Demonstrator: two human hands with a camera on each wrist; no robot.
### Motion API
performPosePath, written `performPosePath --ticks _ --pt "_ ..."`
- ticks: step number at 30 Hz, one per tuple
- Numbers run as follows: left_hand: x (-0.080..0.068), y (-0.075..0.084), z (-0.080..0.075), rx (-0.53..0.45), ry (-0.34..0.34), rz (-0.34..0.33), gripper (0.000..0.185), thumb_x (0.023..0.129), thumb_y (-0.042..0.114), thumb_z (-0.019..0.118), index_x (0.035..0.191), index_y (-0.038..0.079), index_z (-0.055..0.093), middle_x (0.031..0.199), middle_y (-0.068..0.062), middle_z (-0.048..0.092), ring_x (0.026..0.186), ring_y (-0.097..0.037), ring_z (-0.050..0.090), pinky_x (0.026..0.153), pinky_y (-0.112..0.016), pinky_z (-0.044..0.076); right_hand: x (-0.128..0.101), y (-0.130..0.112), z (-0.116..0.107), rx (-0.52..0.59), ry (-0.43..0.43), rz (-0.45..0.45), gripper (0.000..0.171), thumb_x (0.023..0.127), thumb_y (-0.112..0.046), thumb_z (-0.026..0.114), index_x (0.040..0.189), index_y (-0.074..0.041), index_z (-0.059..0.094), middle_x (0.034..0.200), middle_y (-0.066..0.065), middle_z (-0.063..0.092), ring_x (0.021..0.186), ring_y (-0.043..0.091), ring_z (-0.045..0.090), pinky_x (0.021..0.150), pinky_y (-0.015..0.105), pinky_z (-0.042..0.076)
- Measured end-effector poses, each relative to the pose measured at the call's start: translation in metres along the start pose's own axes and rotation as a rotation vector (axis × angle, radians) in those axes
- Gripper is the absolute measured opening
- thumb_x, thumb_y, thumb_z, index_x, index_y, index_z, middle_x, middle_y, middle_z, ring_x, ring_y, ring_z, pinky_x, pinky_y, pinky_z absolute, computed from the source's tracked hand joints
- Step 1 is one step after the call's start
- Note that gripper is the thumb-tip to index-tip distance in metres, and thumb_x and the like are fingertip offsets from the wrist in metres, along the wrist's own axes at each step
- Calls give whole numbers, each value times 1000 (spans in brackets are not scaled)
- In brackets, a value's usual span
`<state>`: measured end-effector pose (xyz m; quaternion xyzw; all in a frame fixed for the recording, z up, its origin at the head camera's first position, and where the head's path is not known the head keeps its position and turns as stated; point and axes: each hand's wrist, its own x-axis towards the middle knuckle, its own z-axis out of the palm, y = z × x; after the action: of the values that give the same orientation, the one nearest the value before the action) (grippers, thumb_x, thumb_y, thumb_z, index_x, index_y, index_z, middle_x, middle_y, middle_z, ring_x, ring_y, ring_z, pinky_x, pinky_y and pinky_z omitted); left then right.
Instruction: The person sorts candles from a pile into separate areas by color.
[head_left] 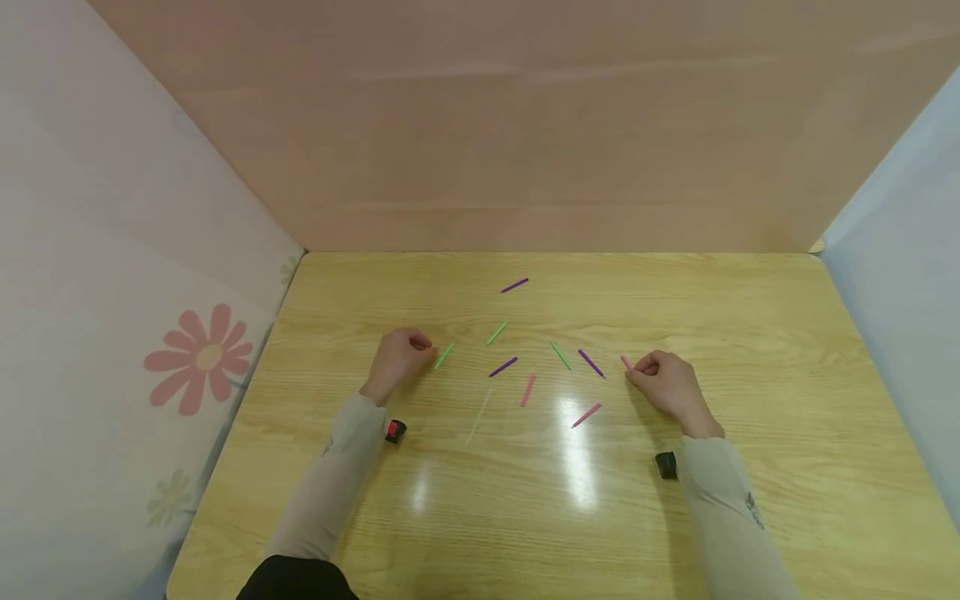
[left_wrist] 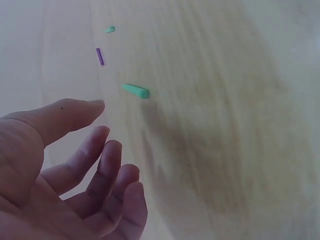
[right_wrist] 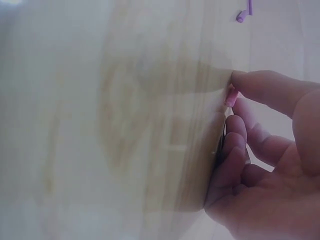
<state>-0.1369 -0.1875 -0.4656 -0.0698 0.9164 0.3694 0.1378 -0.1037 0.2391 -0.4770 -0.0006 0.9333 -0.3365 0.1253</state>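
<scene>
Short, slim crayon-like sticks in green, purple and pink lie scattered over the wooden table. My right hand [head_left: 667, 387] pinches a pink stick [head_left: 627, 362] between thumb and index finger, low at the tabletop; in the right wrist view only the pink stick's end [right_wrist: 231, 97] shows between the fingertips. Just left of the nearest green stick [head_left: 444, 356] is my left hand [head_left: 401, 358], its fingers loosely bent. In the left wrist view, thumb and fingers stand apart with nothing between them, and that green stick [left_wrist: 136, 91] lies beyond the fingertips.
Purple sticks [head_left: 591, 363], green sticks [head_left: 561, 356] and pink sticks [head_left: 528, 390] lie between the hands. Another purple stick [head_left: 514, 285] lies farther back. A brown wall [head_left: 555, 150] stands behind the table [head_left: 525, 517]; pale walls flank it.
</scene>
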Motion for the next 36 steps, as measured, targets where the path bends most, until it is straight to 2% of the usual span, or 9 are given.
performPosePath --ticks 6,11,19,26,36 --pt "-4 -11 4 -29 -12 -11 22 87 24 70 100 7 70 100 -10 69 92 -24 62 82 -38 50 -1 0 -2 5 16 9 32 92 -28 63 100 3 62 93 19 66 80 25 59 67 29 42" --pt "-6 -13 7 -11 -30 -25 22 86 25 71 98 7 71 98 -9 69 90 -22 63 81 -37 50 2 -2 -3 17 32 -5 28 93 -22 61 99 5 62 91 19 65 76 23 57 65 29 42" --pt "-5 -13 11 1 -54 -34 22 84 27 73 94 8 71 95 -7 69 87 -21 62 80 -36 50 4 -18 1 59 87 -69 26 95 -22 60 99 3 65 88 16 65 74 18 55 66 28 43" --pt "-3 -15 17 18 -40 -25 22 83 28 74 92 8 70 93 -8 69 83 -20 62 76 -34 49 8 -32 14 100 60 -82 21 94 -17 59 99 2 65 89 16 66 76 19 59 66 28 46" --pt "-2 -16 21 22 -19 -32 19 83 25 74 90 8 70 91 -7 68 81 -19 61 73 -33 49 8 -42 24 84 -20 -25 20 92 -14 59 101 4 63 89 15 65 76 22 58 64 28 44"
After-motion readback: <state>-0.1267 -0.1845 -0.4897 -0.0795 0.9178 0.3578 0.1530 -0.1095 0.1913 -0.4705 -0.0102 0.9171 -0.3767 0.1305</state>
